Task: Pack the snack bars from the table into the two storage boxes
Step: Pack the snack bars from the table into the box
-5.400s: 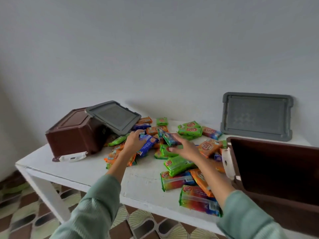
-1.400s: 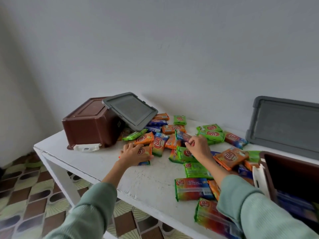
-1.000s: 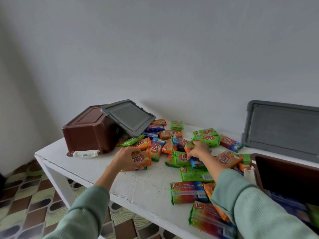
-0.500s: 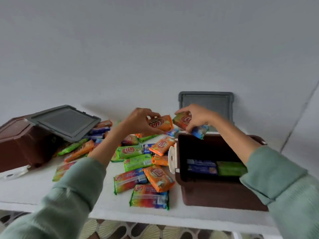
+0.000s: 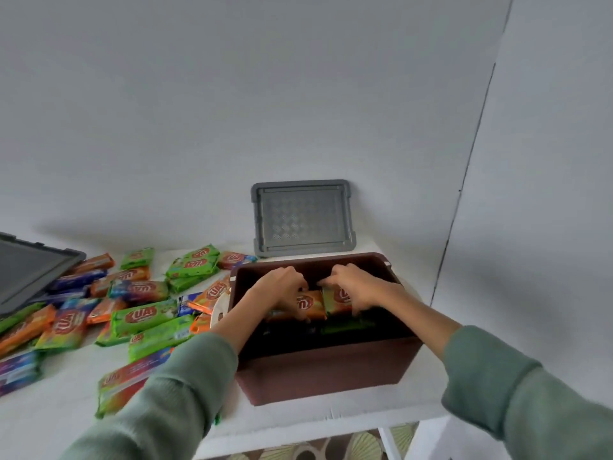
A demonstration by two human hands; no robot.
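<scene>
Inside the open brown plastic storage box (image 5: pixel 318 373), the left hand (image 5: pixel 282 290) and right hand (image 5: pixel 356 287), above its rim half a second earlier, each lower an orange-wrapped snack bar (image 5: pixel 311 305) gripped in curled fingers, adding two to its load, while many loose wrapped bars (image 5: pixel 146 313) await on the white table (image 5: pixel 292 415).

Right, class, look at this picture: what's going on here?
A person has both hands inside the brown storage box. The left hand holds one orange snack bar, the right hand a second bar. A pile of bars lies on the table left of the box, unpacked. A grey lid leans against the wall.
</scene>
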